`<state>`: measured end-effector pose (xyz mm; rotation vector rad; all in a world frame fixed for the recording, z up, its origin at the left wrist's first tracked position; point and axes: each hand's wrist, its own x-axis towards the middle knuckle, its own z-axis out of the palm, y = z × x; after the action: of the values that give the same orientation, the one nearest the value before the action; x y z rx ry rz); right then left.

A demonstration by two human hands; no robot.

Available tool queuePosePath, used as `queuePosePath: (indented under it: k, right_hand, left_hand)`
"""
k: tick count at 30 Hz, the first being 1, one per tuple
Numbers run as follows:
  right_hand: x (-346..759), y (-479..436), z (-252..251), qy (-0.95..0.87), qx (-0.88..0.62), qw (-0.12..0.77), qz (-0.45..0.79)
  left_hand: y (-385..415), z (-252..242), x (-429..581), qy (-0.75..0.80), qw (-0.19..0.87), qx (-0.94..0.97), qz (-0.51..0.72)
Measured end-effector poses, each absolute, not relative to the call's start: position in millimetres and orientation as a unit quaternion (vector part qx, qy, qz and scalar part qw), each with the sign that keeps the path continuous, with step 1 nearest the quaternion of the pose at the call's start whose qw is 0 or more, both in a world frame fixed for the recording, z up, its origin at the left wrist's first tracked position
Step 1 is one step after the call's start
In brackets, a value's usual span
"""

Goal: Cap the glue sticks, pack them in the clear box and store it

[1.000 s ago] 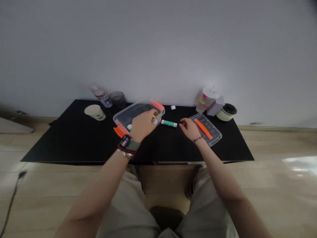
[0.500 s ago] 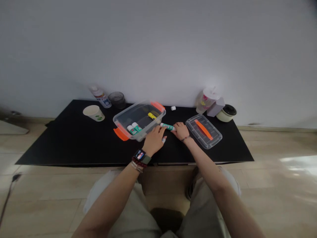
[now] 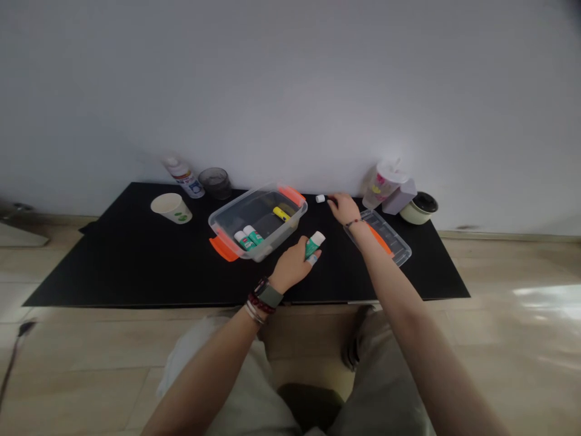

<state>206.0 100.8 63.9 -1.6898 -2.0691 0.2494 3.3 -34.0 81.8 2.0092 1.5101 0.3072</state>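
Note:
My left hand (image 3: 293, 264) is shut on a green-and-white glue stick (image 3: 314, 245), which stands tilted up out of my fingers with its uncapped white end showing. My right hand (image 3: 344, 209) is open, fingertips a short way right of a small white cap (image 3: 320, 198) on the black table (image 3: 113, 269). Left of my hands sits a clear plastic box (image 3: 236, 213) with orange clips, holding two green-and-white glue sticks (image 3: 245, 237) and a yellow stick (image 3: 281, 214). Under my right forearm lies its clear lid (image 3: 396, 247).
Along the wall stand a paper cup (image 3: 171, 208), a spray bottle (image 3: 183, 178), a dark glass (image 3: 215, 183), a plastic cup with a straw (image 3: 384, 184), a lilac box (image 3: 399, 197) and a cream pot with a black lid (image 3: 418, 208).
The glue stick has left the table top and is now up in my left hand. My right hand has moved away from it, back and right of the box, towards the white cap.

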Motion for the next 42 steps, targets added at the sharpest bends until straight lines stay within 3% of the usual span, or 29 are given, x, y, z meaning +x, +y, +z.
queuePosePath:
  k: [10,26,28,33,37,42]
  right_hand:
    - [173,145,11,-0.78,-0.625,0.003,0.019]
    - [199,125,15,-0.768,-0.631,0.037,0.097]
    - [203,108,19,-0.77,-0.619,0.091,0.125]
    - [210,44,40,-0.67,-0.471,0.415,0.396]
    - [207,2,63,-0.576,-0.419,0.472,0.52]
    - [199,-23,68,-0.513,-0.432,0.504,0.545]
  left_hand:
    - [-31,80,-13,0.538,0.399,0.721,0.179]
    - [-33,82,-14,0.531,0.398,0.727,0.179]
    - [-33,83,-14,0.533,0.39,0.727,0.187]
    - [-34,84,-11,0.531,0.385,0.727,0.2]
    - [-35,84,-7,0.521,0.394,0.728,0.209]
    - [-40,81,-2,0.467,0.445,0.733,0.216]
